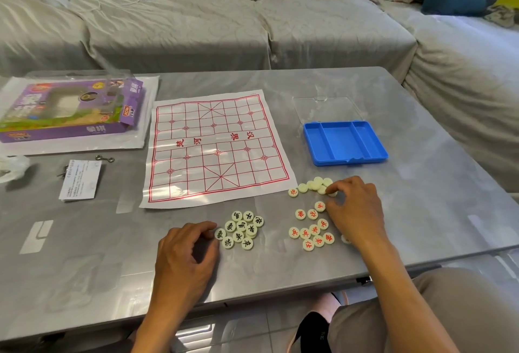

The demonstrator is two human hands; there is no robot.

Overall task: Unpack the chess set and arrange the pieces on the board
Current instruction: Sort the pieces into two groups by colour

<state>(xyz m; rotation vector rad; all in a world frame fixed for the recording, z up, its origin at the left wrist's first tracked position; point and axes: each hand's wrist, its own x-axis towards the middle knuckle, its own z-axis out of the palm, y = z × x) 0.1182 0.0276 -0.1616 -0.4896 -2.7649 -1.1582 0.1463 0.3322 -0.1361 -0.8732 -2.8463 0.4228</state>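
Now the paper board (216,147) lies bare on the grey worktop (421,184). Near it, the left hand (186,251) curls its fingers against the black-lettered pieces (241,230), while the right hand (355,209) pinches a blank-side piece (323,190) above the red-lettered pieces (311,230). A blue tray (344,142) sits beyond.

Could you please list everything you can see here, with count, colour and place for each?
board: one, white sheet, red grid, table centre.
black-lettered pieces: about a dozen, cream, clustered before the board.
red-lettered pieces: about a dozen, cream, right of those.
blank-faced pieces: several, cream, near the board's right corner.
tray: one, blue, right.
clear lid: one, behind the tray.
box: one, purple, left.
leaflet: one, white, left.
table: one, grey.
sofa: one, grey, behind.
left hand: touching the black-lettered pieces.
right hand: fingers at the blank-faced pieces.
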